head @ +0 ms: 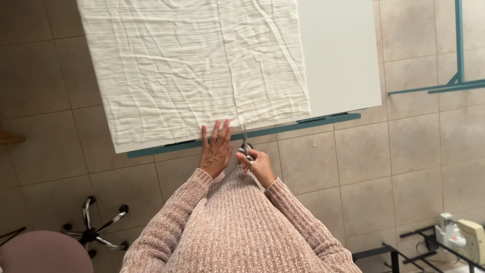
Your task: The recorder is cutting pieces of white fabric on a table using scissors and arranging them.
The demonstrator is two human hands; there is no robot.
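Tiled floor (394, 167), white table (343, 55) bearing creased cloth (172, 71); left hand (216, 151) flat, right hand (257, 164) grip closed round scissors (245, 144).

Soft even daylight, bright white cloth (192, 65) near overexposed, faint shadows, sharp focus, slight wide-angle edge distortion.

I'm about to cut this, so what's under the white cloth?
The white cloth lies on a white table, bare at its right side. The left hand presses the near edge; the right hand holds scissors. Anything beneath the cloth is hidden.
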